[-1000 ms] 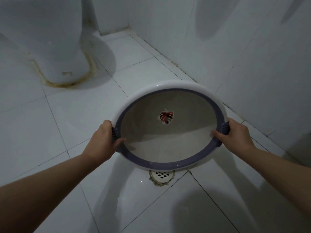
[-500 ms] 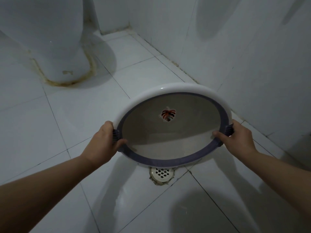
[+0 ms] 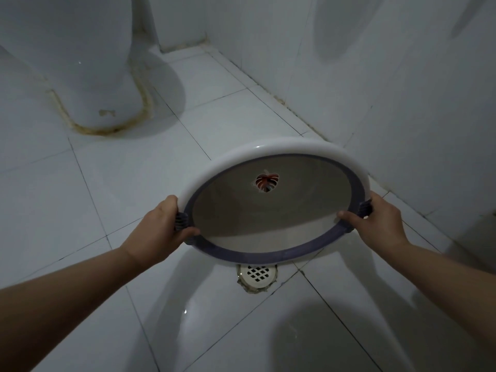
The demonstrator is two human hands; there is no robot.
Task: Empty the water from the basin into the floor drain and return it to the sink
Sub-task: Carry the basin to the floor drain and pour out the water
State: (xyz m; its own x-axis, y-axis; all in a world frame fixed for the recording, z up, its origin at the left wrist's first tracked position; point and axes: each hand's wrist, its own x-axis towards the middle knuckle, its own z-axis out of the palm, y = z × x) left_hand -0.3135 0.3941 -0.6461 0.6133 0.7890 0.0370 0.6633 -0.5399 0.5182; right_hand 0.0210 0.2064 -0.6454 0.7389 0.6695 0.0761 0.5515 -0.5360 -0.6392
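A round white basin [image 3: 279, 210] with a purple rim and a red leaf mark on its bottom hangs above the floor, tilted with its near edge down. My left hand [image 3: 161, 226] grips the left handle and my right hand [image 3: 373, 224] grips the right handle. Just below the basin's low edge lies the round white floor drain [image 3: 257, 276] with a grid cover. The tiles around the drain look wet and shiny. I cannot tell whether water is left inside the basin. No sink is in view.
A white toilet base [image 3: 91, 76] with a stained seal stands at the upper left. A tiled wall [image 3: 402, 89] runs along the right, close behind the basin. White floor tiles [image 3: 80, 197] spread to the left and toward me.
The basin has risen slightly and shifted a little right, uncovering more of the drain. Both hands keep their grip on the handles.
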